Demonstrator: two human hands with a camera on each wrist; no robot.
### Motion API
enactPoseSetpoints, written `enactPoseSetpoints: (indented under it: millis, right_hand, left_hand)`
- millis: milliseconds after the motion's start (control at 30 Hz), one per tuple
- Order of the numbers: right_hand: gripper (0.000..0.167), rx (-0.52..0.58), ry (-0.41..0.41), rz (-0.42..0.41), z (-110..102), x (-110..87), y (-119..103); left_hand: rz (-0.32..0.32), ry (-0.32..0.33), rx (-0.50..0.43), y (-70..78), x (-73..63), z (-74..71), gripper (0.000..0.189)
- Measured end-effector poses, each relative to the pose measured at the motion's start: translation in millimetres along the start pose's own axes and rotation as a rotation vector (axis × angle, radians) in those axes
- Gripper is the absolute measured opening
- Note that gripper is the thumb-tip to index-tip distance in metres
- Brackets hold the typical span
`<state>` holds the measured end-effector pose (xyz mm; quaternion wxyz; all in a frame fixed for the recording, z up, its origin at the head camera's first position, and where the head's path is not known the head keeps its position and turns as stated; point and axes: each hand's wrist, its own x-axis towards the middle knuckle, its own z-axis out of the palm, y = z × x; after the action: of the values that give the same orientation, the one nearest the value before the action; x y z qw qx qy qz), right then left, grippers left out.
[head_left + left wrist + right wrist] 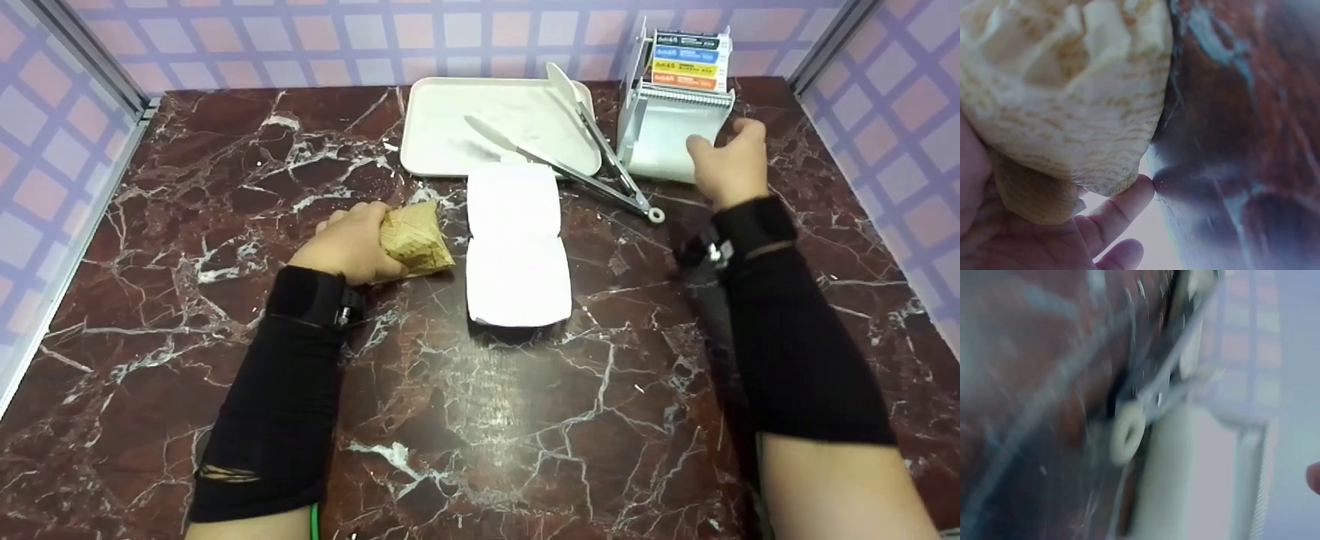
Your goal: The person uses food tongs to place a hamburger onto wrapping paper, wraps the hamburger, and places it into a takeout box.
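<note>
My left hand (349, 244) holds a crumpled, paper-wrapped packet (416, 236) on the table, left of an open white clamshell box (517, 281). What the wrapping contains is hidden. In the left wrist view the printed yellowish paper (1072, 129) fills the upper left, with fingers below it. My right hand (731, 165) is at the lower right front of a metal label dispenser (667, 142), thumb and fingers spread apart with nothing seen between them. The blurred right wrist view shows the dispenser's pale front (1202, 472) and one fingertip (1314, 478) at the right edge.
A cream tray (431, 135) lies at the back, behind the box. Tongs (600, 142) with pale tips rest partly over it, their ring end pointing toward the front right. Several coloured label rolls (688, 64) sit in the dispenser. Patterned walls (450, 37) bound the marble-look table (487, 420).
</note>
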<state>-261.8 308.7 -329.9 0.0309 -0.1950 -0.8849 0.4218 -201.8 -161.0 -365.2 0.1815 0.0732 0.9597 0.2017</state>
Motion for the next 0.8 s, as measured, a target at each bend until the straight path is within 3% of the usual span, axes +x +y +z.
enactPoseSetpoints:
  millis: [133, 267, 367, 533, 800]
  right_hand:
    - [0.092, 0.011, -0.043, 0.112, -7, 26.9, 5]
    - [0.073, 0.183, -0.040, 0.133, -6, 39.9, 8]
    - [0.054, 0.241, -0.051, 0.108, -3, 45.3, 14]
    - [0.032, 0.166, -0.086, 0.075, -3, 50.6, 28]
    - [0.032, 0.052, -0.129, 0.052, -1, 58.3, 38]
  left_hand:
    - [-0.003, 0.003, 0.000, -1.3, -1.0, 0.3, 0.086]
    - [0.005, 0.008, 0.001, -0.6, -1.0, 0.2, 0.089]
    - [0.003, 0.008, 0.007, -0.7, -0.6, 0.3, 0.089]
    - [0.001, 0.007, 0.008, -0.4, 0.0, 0.0, 0.086]
    - [-0.002, 0.010, 0.013, -0.9, 0.9, 0.0, 0.088]
